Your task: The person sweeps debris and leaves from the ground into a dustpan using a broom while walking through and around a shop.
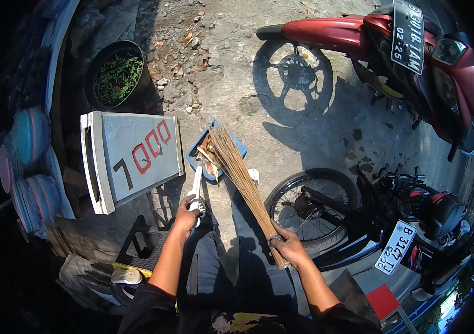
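My left hand [187, 216] is closed around the white handle [197, 179] of a blue dustpan [240, 146], which lies low over the concrete in front of me. Dry leaves [209, 168] and other litter rest inside the pan. With my right hand [289, 245] I grip a stick broom [247, 183] near its bound top end. Its long bristles slant forward and left, and their tips lie over the pan, hiding part of it. A light-coloured shoe tip [254, 175] shows beside the broom.
A grey signboard [136, 146] with painted numerals stands left of the dustpan, below a potted plant [118, 79]. Rubble and leaves [182, 62] lie ahead. On the right are a red motorcycle [324, 33] and a black motorcycle's wheel [312, 208], close to my right hand.
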